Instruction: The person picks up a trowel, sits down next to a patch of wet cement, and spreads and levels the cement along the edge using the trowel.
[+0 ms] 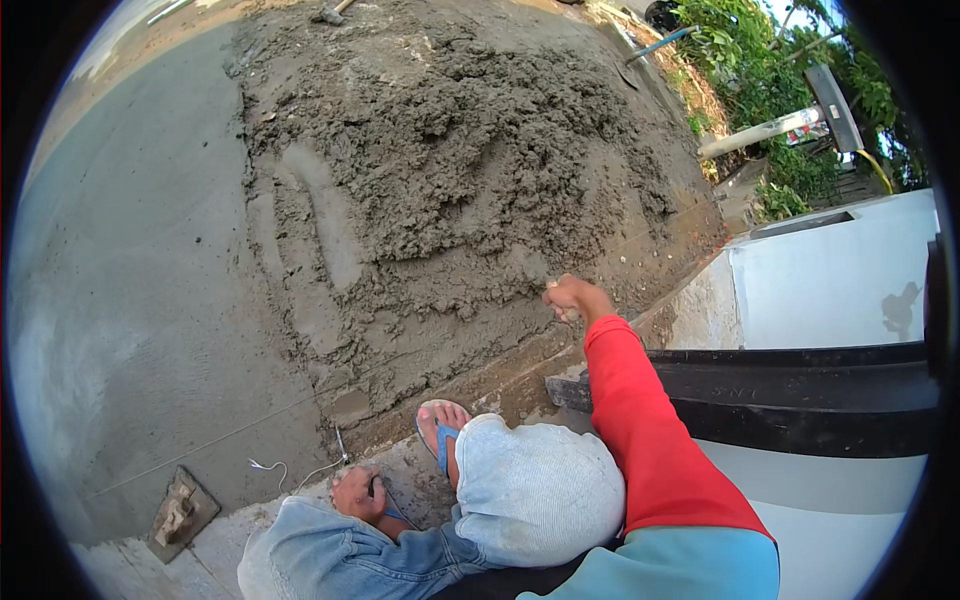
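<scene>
My right hand (570, 298), at the end of a red sleeve, is closed just over the near right edge of the rough wet concrete (450, 150). A smooth grey patch (528, 264) lies right beyond its fingers, and I cannot make out whether it is a tool blade or concrete. What the fist holds is hidden. My left hand is out of view. At the lower left, a cement-smeared float (183, 512) rests handle up on the border of the smoothed concrete (130, 260). A string is tied round a thin metal pin (342, 445) near my feet.
My sandalled foot (440, 425) stands on the ledge before my bent knees. A black beam (780, 395) and a white wall (835, 275) are at right. A post (760, 134) and plants (740, 60) stand far right. A tool head (328, 16) lies at the far edge.
</scene>
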Available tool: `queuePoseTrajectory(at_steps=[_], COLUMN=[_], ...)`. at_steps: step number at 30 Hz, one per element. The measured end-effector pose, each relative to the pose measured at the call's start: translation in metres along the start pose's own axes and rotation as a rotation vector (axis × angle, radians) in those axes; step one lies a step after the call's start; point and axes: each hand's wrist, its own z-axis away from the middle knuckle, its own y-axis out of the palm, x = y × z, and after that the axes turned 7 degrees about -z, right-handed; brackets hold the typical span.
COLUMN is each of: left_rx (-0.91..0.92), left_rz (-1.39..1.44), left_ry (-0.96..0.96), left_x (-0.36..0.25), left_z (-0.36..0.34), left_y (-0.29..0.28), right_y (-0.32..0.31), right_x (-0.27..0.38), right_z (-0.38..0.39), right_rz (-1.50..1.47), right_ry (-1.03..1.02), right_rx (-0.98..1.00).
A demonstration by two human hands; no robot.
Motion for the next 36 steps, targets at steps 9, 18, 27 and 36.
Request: queuePoseTrajectory(at_steps=[9,18,27,36], left_rx=[0.079,0.019,0.011,0.033], left_rz=[0.019,-0.03,0.021,0.041], left_ry=[-0.034,-0.015,0.028,0.015], left_x=[0.005,0.006,0.008,0.006], left_z=[0.011,0.014,0.005,0.014], left_y=[-0.012,-0.008,-0.003,-0.016], right_y=[0.091,0.144,0.014,0.22], right_x=[0.063,0.03,-0.072,0.013], right_z=[0.146,0.063,0.001,0.118], right_rz=[0.312,0.615,-0.382,0.362], right_ry=[-0.179,-0.54,0.075,-0.655], right_rx=[0.292,-0.311,-0.123,0.052])
